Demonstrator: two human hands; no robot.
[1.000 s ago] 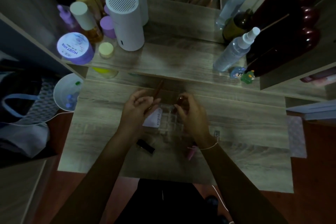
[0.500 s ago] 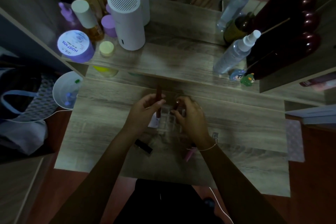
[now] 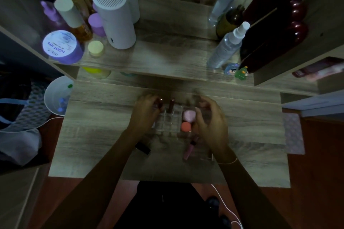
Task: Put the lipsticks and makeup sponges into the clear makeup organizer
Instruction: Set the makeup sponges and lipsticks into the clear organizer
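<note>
The clear makeup organizer (image 3: 168, 123) sits mid-table between my hands. A dark red lipstick (image 3: 171, 105) stands upright in one of its back slots. My left hand (image 3: 146, 111) is at the organizer's left back corner, fingers closed around a second brown-red lipstick (image 3: 160, 102). A pink sponge (image 3: 189, 115) and a coral sponge (image 3: 185, 126) sit at the organizer's right side. My right hand (image 3: 211, 121) curves beside them with fingers apart, holding nothing. A pink lip gloss tube (image 3: 189, 149) and a black lipstick (image 3: 143, 148) lie on the table in front.
A raised shelf (image 3: 167, 59) behind holds a white cylinder device (image 3: 115, 18), bottles, a purple jar (image 3: 60, 46) and spray bottles (image 3: 226, 46). A white bin (image 3: 55, 95) stands at the table's left edge. A white cable (image 3: 225, 204) runs near the front.
My left hand lowered the dark red lipstick upright into the organizer and shifted left onto another tube. My right hand drew to the right, uncovering the two sponges.
</note>
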